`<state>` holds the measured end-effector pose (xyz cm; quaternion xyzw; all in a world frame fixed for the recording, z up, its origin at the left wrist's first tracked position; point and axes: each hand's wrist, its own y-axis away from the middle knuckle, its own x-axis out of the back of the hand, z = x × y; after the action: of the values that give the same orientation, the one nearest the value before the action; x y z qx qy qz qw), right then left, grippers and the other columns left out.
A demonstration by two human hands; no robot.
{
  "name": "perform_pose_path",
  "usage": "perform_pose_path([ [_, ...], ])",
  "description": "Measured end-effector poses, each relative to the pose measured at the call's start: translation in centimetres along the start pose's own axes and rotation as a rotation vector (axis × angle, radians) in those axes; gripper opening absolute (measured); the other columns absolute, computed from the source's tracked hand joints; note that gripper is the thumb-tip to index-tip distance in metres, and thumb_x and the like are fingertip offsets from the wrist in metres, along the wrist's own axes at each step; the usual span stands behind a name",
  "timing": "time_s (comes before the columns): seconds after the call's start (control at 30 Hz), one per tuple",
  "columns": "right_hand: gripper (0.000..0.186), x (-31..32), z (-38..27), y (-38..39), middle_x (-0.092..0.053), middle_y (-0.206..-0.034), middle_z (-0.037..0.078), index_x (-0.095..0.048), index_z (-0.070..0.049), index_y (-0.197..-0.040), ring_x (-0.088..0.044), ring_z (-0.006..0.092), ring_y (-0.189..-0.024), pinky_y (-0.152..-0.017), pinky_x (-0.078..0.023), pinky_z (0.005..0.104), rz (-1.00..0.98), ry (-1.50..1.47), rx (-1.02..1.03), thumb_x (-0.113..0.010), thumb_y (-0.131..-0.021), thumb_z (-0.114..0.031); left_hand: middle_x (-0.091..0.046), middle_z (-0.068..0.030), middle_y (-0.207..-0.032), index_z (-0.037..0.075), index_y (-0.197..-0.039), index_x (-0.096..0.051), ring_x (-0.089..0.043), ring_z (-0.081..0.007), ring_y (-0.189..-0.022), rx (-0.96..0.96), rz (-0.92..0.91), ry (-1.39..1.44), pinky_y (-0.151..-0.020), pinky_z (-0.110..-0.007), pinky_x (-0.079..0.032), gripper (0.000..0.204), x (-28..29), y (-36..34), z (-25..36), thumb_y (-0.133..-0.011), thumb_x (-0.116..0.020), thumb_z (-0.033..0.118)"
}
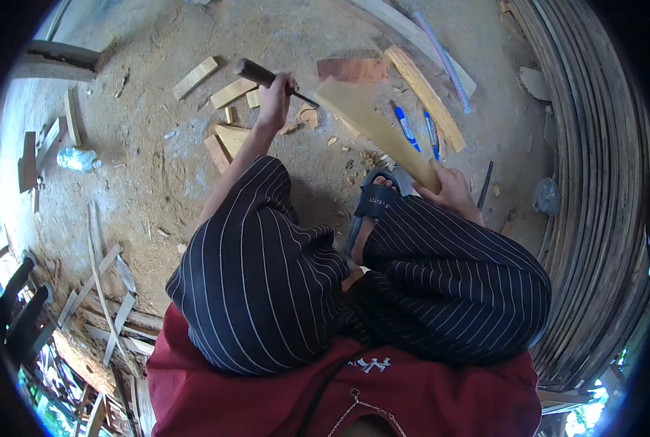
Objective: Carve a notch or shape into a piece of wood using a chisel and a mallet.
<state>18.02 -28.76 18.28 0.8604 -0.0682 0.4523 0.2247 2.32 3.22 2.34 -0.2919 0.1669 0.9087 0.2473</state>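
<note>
My left hand is wrapped round a chisel with a thick dark handle. Its thin dark blade slants down to the right, over a small pale wood piece with a curved outline on the ground. Whether the tip touches anything I cannot tell. In my right hand, by my right knee, is the narrow end of a long pale wooden club. Its broader end is raised toward the chisel and smeared by motion. The club and the chisel blade look apart.
Two blue markers lie beside a long wooden strip. A reddish board and several offcuts surround the work spot. My sandalled foot stands close by. Stacked long slats line the right; a plastic bottle lies left.
</note>
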Motion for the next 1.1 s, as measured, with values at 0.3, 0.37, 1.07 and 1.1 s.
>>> perform_pose_path([
  [0.3,0.045,-4.7,-2.0,-1.3,-0.059,-0.065,0.018,-0.051,-0.006,-0.093,-0.061,0.0351,-0.063,-0.058,-0.047,0.0416,-0.203,0.267,-0.137,-0.059,-0.079,-0.048,-0.040,-0.0013,-0.061,0.006,-0.069,-0.044,-0.042,-0.0135,-0.056,0.018,0.033,0.071,-0.057,-0.029,-0.039,0.016,-1.2,0.0,3.0,-0.083,-0.052,0.008],
  [0.37,0.044,-5.8,-2.8,-1.9,-0.060,-0.067,0.018,-0.051,-0.006,-0.093,-0.061,0.0345,-0.064,-0.059,-0.048,0.0415,-0.188,0.219,-0.114,-0.058,-0.080,-0.047,-0.044,-0.0005,-0.060,0.007,-0.066,-0.044,-0.043,-0.0113,-0.056,-0.036,-0.119,-0.198,-0.054,-0.027,-0.037,0.019,-0.6,0.3,3.5,-0.083,-0.053,0.009],
  [1.07,0.046,-6.4,-1.7,-1.7,-0.062,-0.074,0.019,-0.049,-0.006,-0.100,-0.063,0.0348,-0.072,-0.064,-0.048,0.0439,-0.260,0.262,-0.236,-0.057,-0.080,-0.047,-0.045,0.0018,-0.063,0.007,-0.067,-0.046,-0.042,-0.0083,-0.059,-0.049,-0.073,-0.398,-0.056,-0.024,-0.035,0.021,0.2,1.7,1.0,-0.085,-0.056,0.009],
  [1.1,0.045,-6.7,-1.8,-1.9,-0.062,-0.074,0.019,-0.050,-0.005,-0.098,-0.063,0.0350,-0.070,-0.063,-0.048,0.0434,-0.261,0.259,-0.209,-0.057,-0.080,-0.046,-0.046,0.0024,-0.062,0.007,-0.066,-0.048,-0.043,-0.0071,-0.057,-0.083,-0.111,-0.402,-0.054,-0.024,-0.035,0.021,0.6,1.5,1.0,-0.085,-0.058,0.010],
])
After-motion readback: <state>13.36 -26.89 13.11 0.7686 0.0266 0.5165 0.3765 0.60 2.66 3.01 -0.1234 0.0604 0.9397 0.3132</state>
